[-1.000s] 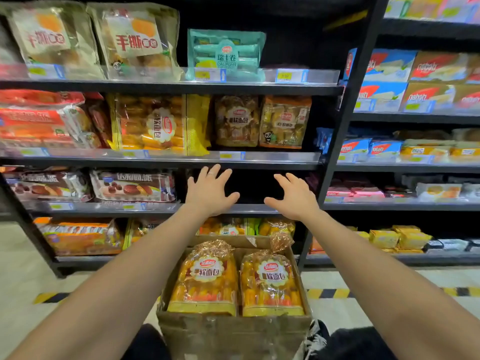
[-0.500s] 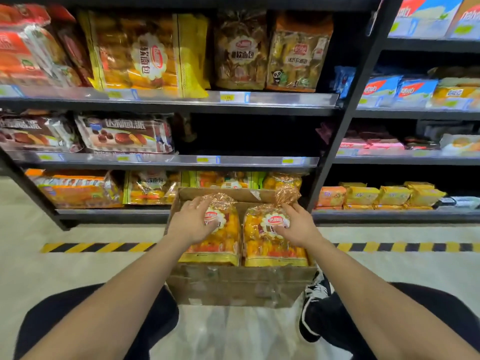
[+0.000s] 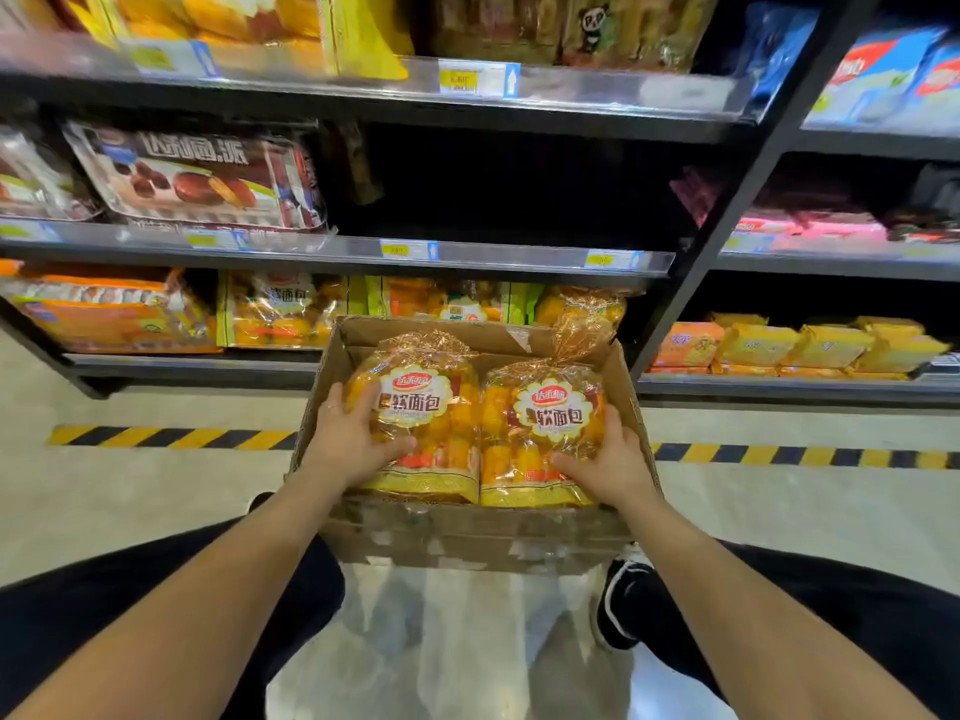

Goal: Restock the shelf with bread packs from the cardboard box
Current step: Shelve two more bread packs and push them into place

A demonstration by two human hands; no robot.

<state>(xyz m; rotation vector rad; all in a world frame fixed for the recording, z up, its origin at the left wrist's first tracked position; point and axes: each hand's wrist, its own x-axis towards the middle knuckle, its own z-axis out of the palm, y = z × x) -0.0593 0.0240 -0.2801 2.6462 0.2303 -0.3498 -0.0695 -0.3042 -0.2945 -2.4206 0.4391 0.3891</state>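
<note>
Lower than before, the left hand (image 3: pixel 353 444) grips the left bread pack (image 3: pixel 436 423) by its outer side and the right hand (image 3: pixel 610 462) the right bread pack (image 3: pixel 540 433), with the shelf (image 3: pixel 519 254) ahead and above both.

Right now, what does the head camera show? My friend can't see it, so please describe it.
A person's left hand and right hand each grip a yellow bread pack, the left bread pack and the right bread pack, standing side by side in a cardboard box. Behind it is a shop shelf of snack packets, with one dark gap.
</note>
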